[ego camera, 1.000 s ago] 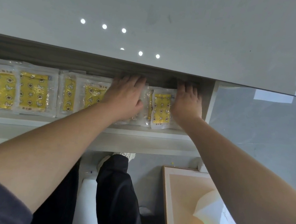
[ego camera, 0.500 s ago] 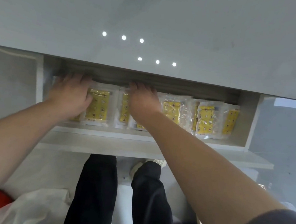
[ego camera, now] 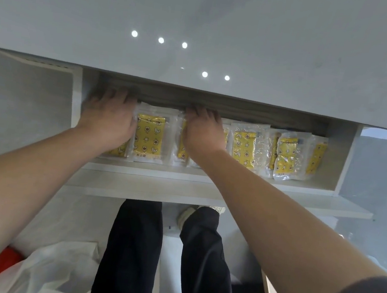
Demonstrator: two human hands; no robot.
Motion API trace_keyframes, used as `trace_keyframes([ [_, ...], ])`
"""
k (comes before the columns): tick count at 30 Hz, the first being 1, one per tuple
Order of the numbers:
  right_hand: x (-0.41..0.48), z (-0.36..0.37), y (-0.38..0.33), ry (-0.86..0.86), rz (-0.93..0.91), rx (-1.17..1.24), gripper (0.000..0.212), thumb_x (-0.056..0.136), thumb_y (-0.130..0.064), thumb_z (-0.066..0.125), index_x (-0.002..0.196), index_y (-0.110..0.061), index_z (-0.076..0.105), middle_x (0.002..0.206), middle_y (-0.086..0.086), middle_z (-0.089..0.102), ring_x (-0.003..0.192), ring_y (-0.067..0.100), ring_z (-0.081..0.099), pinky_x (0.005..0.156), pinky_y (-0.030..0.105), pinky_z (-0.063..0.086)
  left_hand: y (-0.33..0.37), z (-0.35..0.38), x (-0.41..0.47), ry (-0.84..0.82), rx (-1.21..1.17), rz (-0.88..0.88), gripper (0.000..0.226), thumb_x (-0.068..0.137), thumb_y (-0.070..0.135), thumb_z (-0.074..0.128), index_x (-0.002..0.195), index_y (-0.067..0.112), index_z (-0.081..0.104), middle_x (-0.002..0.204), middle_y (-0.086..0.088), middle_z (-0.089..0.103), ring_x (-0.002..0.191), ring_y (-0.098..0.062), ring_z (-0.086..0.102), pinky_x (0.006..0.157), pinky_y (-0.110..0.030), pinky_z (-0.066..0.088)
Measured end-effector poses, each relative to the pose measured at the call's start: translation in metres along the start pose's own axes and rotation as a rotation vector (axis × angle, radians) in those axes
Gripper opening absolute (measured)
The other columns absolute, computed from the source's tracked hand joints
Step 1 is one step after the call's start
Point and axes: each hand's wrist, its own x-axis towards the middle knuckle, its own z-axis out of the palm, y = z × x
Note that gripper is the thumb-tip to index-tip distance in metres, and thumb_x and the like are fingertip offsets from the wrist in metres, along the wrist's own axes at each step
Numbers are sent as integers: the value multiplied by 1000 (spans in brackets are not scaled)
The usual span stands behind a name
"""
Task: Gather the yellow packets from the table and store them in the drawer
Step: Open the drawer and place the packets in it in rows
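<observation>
I see the drawer (ego camera: pixel 208 179) standing open under the grey table top (ego camera: pixel 201 16). The yellow packets (ego camera: pixel 149 137) lie in a row inside it, side by side. The left hand (ego camera: pixel 109 119) lies flat on the packet at the left end. The right hand (ego camera: pixel 202 134) lies flat on packets near the middle. The hands are apart, with fingers straight, and they grip nothing. The fingertips reach into the dark under the table edge.

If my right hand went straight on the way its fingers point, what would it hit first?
Probably the dark panel under the tabletop, just ahead of the right hand; depth there is unclear.
</observation>
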Motion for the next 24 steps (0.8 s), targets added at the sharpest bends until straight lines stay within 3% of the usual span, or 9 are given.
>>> trace_keyframes([
  [5,19,-13,10,-34,106,-2,24,99,-19,38,103,-19,62,103,6,61,101,27,56,92,39,38,1,-1,2,-6,-37,-21,42,92,25,45,130,9,50,130,-15,50,118,-35,47,84,-44,45],
  [9,45,-24,20,-162,199,28,28,99,-27,39,74,-21,50,74,0,50,84,25,56,75,33,45,1,0,4,-6,-43,-39,42,93,25,45,133,10,48,135,-14,48,122,-34,44,88,-45,43],
  [15,56,-30,17,-172,171,-11,6,98,-19,46,92,-16,44,90,2,47,85,21,47,76,28,39,2,1,5,7,-57,-37,40,94,23,47,132,12,50,133,-12,49,120,-34,46,89,-45,44],
  [19,50,-30,11,-161,160,-158,10,96,-14,50,87,-13,45,85,2,45,83,21,45,75,29,38,-1,4,4,12,-52,-9,40,92,21,49,130,10,53,130,-13,50,118,-34,47,89,-46,44],
  [24,49,-37,10,-184,166,-100,9,99,-18,43,92,-15,46,79,0,43,94,24,55,75,30,38,0,0,4,13,-73,-24,46,93,23,49,138,13,44,136,-12,47,123,-34,45,93,-47,43],
])
